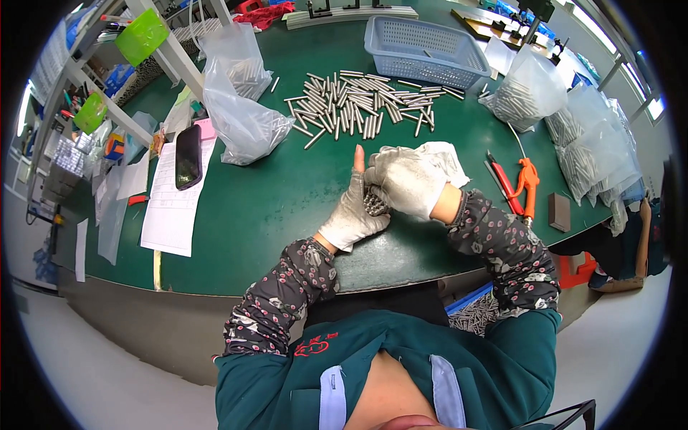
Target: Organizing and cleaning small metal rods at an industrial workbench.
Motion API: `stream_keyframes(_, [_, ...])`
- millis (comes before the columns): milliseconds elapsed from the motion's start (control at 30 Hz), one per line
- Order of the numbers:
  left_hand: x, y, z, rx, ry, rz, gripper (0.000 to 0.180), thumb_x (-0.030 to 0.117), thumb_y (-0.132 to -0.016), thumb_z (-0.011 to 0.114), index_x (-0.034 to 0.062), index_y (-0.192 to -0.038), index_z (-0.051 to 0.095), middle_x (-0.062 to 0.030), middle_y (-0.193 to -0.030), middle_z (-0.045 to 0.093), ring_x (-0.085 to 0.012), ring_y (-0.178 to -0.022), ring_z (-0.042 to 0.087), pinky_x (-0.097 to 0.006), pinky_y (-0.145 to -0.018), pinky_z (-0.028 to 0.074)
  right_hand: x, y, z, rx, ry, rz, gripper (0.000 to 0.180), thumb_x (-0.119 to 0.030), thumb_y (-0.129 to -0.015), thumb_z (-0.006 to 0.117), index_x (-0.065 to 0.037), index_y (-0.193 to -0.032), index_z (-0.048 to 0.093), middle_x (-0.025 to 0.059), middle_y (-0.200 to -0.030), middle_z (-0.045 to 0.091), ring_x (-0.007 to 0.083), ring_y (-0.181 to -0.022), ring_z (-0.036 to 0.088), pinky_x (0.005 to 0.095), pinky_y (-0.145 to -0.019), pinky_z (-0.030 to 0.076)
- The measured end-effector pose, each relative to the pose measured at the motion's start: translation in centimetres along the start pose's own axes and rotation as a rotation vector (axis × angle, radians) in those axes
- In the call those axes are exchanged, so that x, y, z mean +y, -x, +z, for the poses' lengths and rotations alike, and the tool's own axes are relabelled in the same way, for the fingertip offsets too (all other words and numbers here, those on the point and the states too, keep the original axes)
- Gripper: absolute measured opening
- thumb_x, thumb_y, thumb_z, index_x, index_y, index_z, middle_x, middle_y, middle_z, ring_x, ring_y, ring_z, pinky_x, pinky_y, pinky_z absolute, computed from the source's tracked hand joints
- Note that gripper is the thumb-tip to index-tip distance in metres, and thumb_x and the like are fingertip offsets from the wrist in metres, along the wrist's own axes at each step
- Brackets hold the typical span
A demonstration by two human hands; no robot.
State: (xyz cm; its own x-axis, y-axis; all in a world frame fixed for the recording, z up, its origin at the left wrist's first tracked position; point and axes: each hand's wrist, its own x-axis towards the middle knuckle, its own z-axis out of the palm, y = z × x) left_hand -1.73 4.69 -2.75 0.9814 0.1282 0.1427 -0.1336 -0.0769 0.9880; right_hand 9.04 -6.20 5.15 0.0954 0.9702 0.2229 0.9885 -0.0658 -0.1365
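My left hand [351, 215], in a pale work glove with a bare thumb, is closed around a bundle of metal pins [375, 203] whose round ends show. Against the top of that bundle my gloved right hand [408, 180] is closed, fingers curled, with a white cloth [448, 159] bunched in it and spreading out to the right. Both hands are above the near part of the green table [265, 215]. Beyond them lies a loose pile of shiny metal pins [351, 104]. My right palm and some fingertips are hidden.
A blue perforated basket [430, 72] stands behind the pile. Plastic bags of pins sit left [247, 129] and right [527, 93]. Red-handled pliers [505, 183], an orange air gun [528, 186] and a brown block [559, 212] lie right. A phone [188, 158] rests on paper [168, 222].
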Motion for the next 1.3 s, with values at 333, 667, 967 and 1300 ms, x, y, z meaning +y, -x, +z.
stream_keyframes(333, [1.1, 0.2, -0.1, -0.022, 0.021, -0.138, 0.117, -0.013, -0.065, 0.062, 0.0251, -0.142, -0.017, -0.0053, -0.116, 0.048, -0.0141, -0.1, 0.051, -0.027, -0.086, 0.043, 0.1, 0.6, -2.1, 0.122, 0.059, 0.0, 0.013, -0.013, -0.071, 0.057, -0.006, -0.08, 0.062, 0.0106, -0.078, 0.06, 0.0278, -0.078, 0.058, 0.0374, -0.068, 0.047])
stream_keyframes(667, [1.4, 0.5, 0.1, -0.006, 0.003, -0.097, 0.114, -0.011, -0.066, 0.063, 0.0248, -0.143, -0.013, -0.0057, -0.094, 0.056, -0.0118, -0.082, 0.055, -0.025, -0.078, 0.046, 3.9, -0.4, -2.9, 0.399, -0.521, 0.236, 0.014, -0.014, -0.075, 0.06, -0.007, -0.086, 0.065, 0.0116, -0.077, 0.063, 0.0218, -0.072, 0.062, 0.0325, -0.066, 0.049])
stream_keyframes(967, [1.2, 0.6, 0.0, -0.012, 0.003, -0.085, 0.115, -0.009, -0.067, 0.064, 0.0284, -0.143, -0.013, -0.0057, -0.091, 0.059, -0.0111, -0.079, 0.056, -0.025, -0.076, 0.047, 19.6, -4.5, -3.9, 0.88, -0.938, 0.844, 0.018, -0.008, -0.085, 0.056, -0.002, -0.102, 0.058, 0.0075, -0.078, 0.064, 0.0103, -0.059, 0.058, 0.0204, -0.047, 0.043])
stream_keyframes(1300, [1.6, 0.4, 0.1, -0.027, 0.018, -0.087, 0.115, -0.008, -0.067, 0.065, 0.0285, -0.143, -0.013, -0.0062, -0.091, 0.059, -0.0116, -0.079, 0.056, -0.025, -0.075, 0.046, 22.6, -3.9, -2.7, 0.679, -0.366, 0.923, 0.046, -0.017, -0.077, 0.058, -0.01, -0.122, 0.055, 0.011, -0.102, 0.066, 0.0178, -0.083, 0.064, 0.0251, -0.075, 0.048])
